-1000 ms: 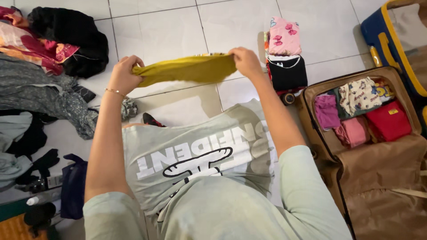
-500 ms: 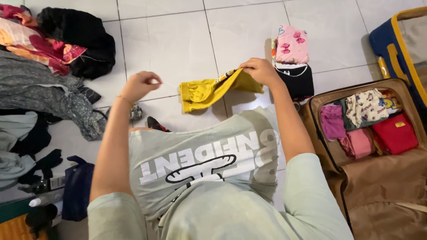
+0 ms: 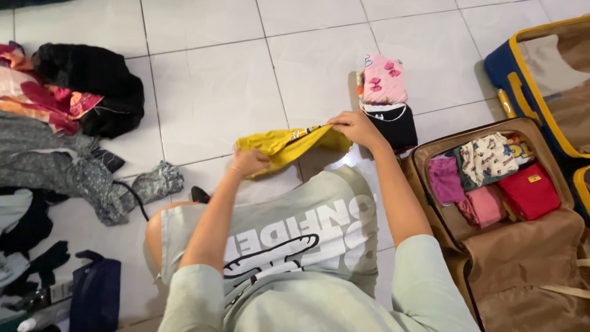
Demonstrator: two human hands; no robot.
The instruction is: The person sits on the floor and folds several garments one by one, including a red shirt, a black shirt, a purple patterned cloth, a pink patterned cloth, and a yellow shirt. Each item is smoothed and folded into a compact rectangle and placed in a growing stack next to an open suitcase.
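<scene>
- Yellow garment (image 3: 289,142): it hangs just above the tiled floor (image 3: 209,92), in front of your knees, stretched between both hands and sagging in the middle.
- Your right hand (image 3: 353,127) is closed in a pinch on the garment's right end, where a strip of dark print shows at the fold.
- Your left hand (image 3: 251,162) is curled shut around the left end, bunching the cloth.
- Handling, as I judge it: the cloth is light, soft and limp, with no stiffness of its own. It droops wherever you do not hold it, so grip it at the ends or along a folded edge, not in the middle. It looks neither slippery nor fragile.
- Hard to make out: the garment is folded over on itself, so you cannot tell what kind it is or where any hem or waistband lies.
- Your fingertips on both hands are buried in the cloth.
- Your shirt (image 3: 289,246) hides your lap and the floor under it.
- The folded stack (image 3: 386,101) just beyond your right hand is partly hidden by it at its lower edge.
- The open suitcase (image 3: 528,246) on the right is cut off by the frame, and so is the loose clothes pile (image 3: 55,135) on the left.
</scene>
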